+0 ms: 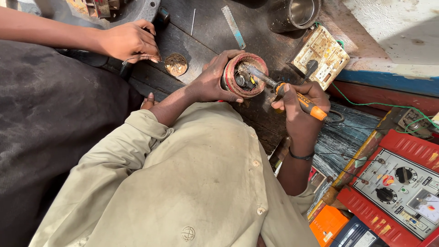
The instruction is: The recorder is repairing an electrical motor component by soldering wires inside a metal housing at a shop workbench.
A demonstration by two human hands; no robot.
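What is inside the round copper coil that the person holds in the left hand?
Inside the copper coil show dark parts, a yellow bit and the screwdriver tip, held by the right hand. The left hand grips the coil's side; its depth stays hidden.

I count one coil (244, 75) in my left hand (212, 82), one screwdriver (292, 97) in my right hand (299, 107), one ruler (233, 26), one meter (400, 190).

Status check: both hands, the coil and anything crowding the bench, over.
Left hand grips the copper-wound coil. Right hand holds the orange-handled soldering iron, tip inside coil. Another person's hand works beside a small round tin, clear of the coil.
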